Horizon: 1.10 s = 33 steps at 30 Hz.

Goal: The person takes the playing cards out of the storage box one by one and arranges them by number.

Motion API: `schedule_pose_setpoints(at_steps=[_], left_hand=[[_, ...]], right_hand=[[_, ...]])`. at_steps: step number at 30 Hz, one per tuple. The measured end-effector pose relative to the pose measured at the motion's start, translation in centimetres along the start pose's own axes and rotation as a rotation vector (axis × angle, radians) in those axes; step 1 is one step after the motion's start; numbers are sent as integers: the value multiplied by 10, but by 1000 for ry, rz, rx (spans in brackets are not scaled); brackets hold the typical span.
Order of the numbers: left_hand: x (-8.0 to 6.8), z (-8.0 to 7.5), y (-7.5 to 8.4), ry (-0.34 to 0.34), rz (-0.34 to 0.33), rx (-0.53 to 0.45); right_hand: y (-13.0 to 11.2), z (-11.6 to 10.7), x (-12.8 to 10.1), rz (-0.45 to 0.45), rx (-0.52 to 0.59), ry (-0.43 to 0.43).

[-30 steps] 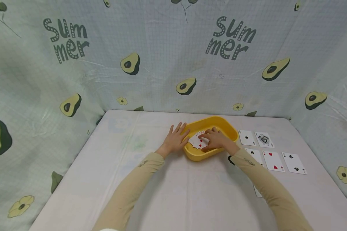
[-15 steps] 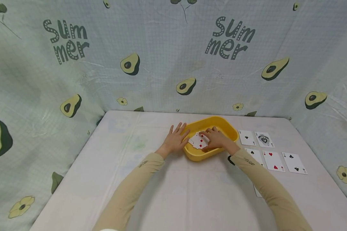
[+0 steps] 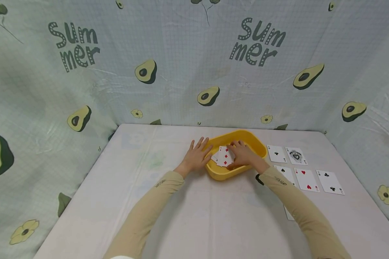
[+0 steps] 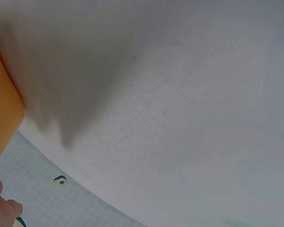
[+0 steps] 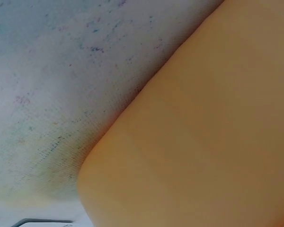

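Observation:
A yellow tray sits at the middle of the white table, and its wall fills the right wrist view. Inside it lies a loose fan of playing cards, red pips showing. My right hand reaches into the tray and grips these cards with curled fingers. My left hand lies flat on the cloth with straight, spread fingers against the tray's left rim. In the left wrist view only the tray's edge and a fingertip show.
Face-up cards lie in rows right of the tray: a black ace, a spade ace, a red card, a club card; my right sleeve covers others. An avocado-print curtain walls the table on three sides.
My right hand has shifted slightly farther into the tray, and the fanned cards have risen and turned a little with it. The left hand has stayed in place.

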<state>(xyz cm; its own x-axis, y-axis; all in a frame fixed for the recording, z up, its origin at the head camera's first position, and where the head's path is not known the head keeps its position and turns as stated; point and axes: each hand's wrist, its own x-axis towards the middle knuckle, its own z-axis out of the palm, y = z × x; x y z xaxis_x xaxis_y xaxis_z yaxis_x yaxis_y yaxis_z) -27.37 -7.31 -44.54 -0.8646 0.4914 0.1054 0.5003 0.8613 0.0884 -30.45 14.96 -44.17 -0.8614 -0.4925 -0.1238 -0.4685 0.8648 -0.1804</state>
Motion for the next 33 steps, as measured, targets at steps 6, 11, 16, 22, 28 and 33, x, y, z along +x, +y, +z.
schedule_pose_setpoints(at_steps=[6, 11, 16, 22, 28, 33], left_hand=[[1, 0, 0, -6, 3, 16], [2, 0, -1, 6, 8, 13], [2, 0, -1, 3, 8, 17], [2, 0, 0, -6, -5, 3], [2, 1, -1, -9, -9, 8], [2, 1, -1, -11, -14, 4]], right_hand=[[4, -5, -3, 18, 64, 39], [10, -8, -5, 34, 48, 65], [12, -12, -12, 17, 32, 91], [11, -20, -22, -15, 58, 134], [11, -29, -32, -43, 14, 197], [10, -35, -39, -21, 5, 210]])
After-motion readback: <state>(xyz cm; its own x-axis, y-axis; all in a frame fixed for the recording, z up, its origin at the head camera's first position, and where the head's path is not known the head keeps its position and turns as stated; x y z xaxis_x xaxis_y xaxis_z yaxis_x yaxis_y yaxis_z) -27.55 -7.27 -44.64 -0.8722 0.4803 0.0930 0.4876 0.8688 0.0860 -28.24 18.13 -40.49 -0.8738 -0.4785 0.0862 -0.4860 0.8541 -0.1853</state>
